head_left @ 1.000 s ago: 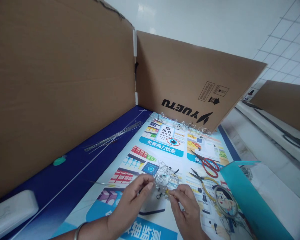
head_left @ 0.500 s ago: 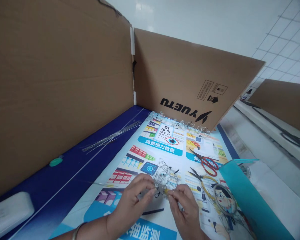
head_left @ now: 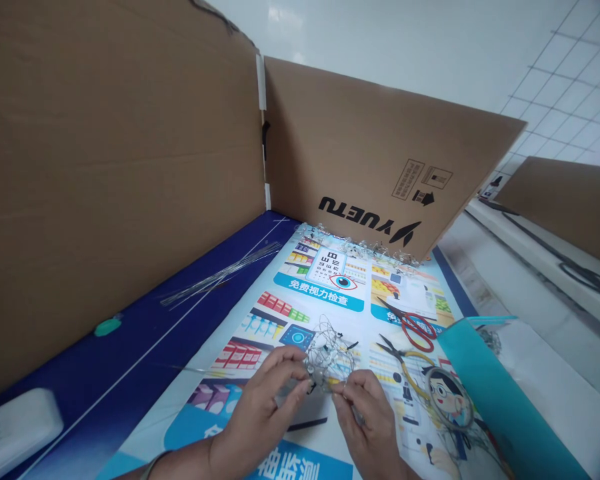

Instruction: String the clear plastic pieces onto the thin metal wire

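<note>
A loose tangle of thin wire [head_left: 333, 347], with small clear and dark bits in it, lies on the printed sheet in front of my hands. My left hand [head_left: 275, 400] is closed in a pinch at its near left side, thumb against fingers. A thin straight strand [head_left: 195, 369] runs out leftward from behind that hand. My right hand [head_left: 367, 413] pinches the wire's near right side. Between the fingertips sits a small greyish clear cluster [head_left: 320, 380]; its exact kind is too small to tell.
Red-handled scissors [head_left: 419, 331], yellow-handled scissors [head_left: 410, 367] and a wire coil [head_left: 450, 399] lie to the right, beside a teal box [head_left: 505, 393]. Straight wires [head_left: 225, 270] lie at left, with a white case [head_left: 20, 427]. Cardboard panels [head_left: 380, 147] enclose the back and left.
Both hands stay pinched at the wire tangle, with only slight finger movement. The whole view has shifted a little.
</note>
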Tool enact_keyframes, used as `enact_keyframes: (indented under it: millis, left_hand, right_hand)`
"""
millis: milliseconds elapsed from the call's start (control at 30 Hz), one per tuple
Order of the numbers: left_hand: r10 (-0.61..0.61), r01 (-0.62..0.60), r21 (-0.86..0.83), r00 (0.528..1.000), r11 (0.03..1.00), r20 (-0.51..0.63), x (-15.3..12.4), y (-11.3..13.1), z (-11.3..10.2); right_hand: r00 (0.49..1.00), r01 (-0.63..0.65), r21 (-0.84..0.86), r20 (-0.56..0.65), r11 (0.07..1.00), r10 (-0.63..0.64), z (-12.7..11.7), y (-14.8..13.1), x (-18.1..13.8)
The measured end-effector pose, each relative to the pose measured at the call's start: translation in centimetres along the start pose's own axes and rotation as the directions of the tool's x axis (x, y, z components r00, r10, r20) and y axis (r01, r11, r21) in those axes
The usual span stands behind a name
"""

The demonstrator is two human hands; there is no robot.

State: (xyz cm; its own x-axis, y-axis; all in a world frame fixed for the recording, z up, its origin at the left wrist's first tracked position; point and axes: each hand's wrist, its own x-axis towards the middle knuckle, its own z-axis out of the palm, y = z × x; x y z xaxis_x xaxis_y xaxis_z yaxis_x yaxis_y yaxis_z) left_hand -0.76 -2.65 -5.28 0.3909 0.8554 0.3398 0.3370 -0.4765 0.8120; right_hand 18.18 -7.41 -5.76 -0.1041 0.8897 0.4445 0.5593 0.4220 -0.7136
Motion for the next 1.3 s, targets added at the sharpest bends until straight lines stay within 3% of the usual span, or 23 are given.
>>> enact_keyframes:
  millis: [233,700,1033,1200,1300]
  left_hand:
    - [-0.017,0.016,-0.005,0.998,1.000,-0.057,0.2,-0.5,0.1]
    - [-0.069,0.065,-0.137,0.997,0.988,-0.028,0.4,-0.5,0.1]
    - [-0.136,0.134,-0.233,0.991,0.963,0.005,0.8,0.0,-0.3]
    - [-0.145,0.141,-0.245,0.989,0.959,0.000,1.1,-0.4,-0.3]
    - [-0.148,0.146,-0.276,0.989,0.950,0.012,1.3,-0.6,-0.3]
  right_hand:
    - [1.000,-0.012,-0.003,0.009,1.000,0.012,-0.1,-0.1,0.0]
    - [1.000,-0.027,-0.038,-0.012,0.999,0.026,0.0,-0.1,0.1]
    - [0.990,-0.011,-0.109,-0.141,0.994,-0.005,-2.2,-1.6,2.7]
    - [0.994,0.111,-0.231,0.027,0.967,-0.108,-2.9,-2.0,6.6]
    - [0.974,0.168,-0.181,0.182,0.969,-0.135,-2.3,-1.9,8.4]
